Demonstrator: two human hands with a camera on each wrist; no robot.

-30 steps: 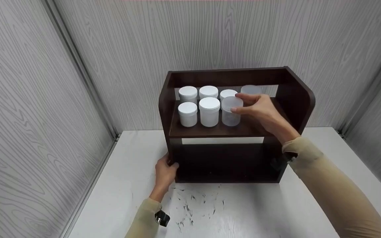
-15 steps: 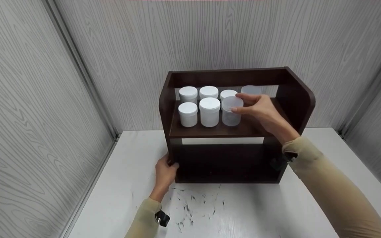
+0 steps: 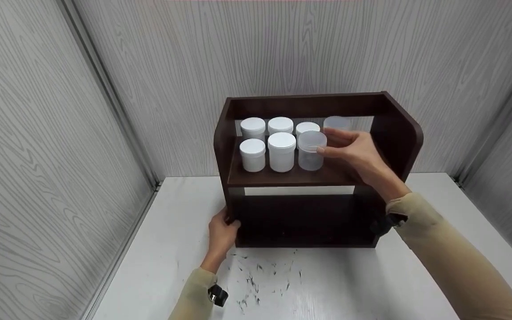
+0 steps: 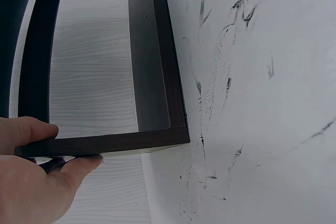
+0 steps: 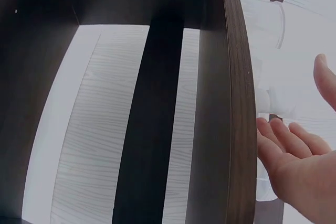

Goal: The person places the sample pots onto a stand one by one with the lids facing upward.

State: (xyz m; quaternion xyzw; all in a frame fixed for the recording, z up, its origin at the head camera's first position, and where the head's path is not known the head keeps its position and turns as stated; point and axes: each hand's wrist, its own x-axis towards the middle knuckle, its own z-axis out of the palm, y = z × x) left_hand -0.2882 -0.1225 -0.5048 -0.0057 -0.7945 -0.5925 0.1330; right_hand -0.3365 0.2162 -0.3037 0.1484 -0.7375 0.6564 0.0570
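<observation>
A dark brown two-tier shelf (image 3: 282,179) stands on the white table. My left hand (image 3: 221,233) grips its left side panel low down; in the left wrist view thumb and fingers lie on either side of the panel (image 4: 121,141). On the upper board, a translucent open-topped jar (image 3: 311,156) stands upright at the front. Just right of it is my right hand (image 3: 362,153), its thumb tip close to the jar's rim. The right wrist view shows the right hand's fingers (image 5: 281,135) loosely extended and thumb spread apart, pinching nothing.
Several white-lidded jars (image 3: 282,153) stand left of and behind the front translucent jar. Another translucent jar (image 3: 337,123) stands at the back right, partly behind the right hand. Dark scuff marks (image 3: 250,282) cover the table in front. Grey wood-grain walls (image 3: 185,89) enclose the table.
My right thumb and fingers have come off the front translucent jar's rim, and the hand has shifted slightly right. The jar stays in place. My left hand has kept its grip on the panel.
</observation>
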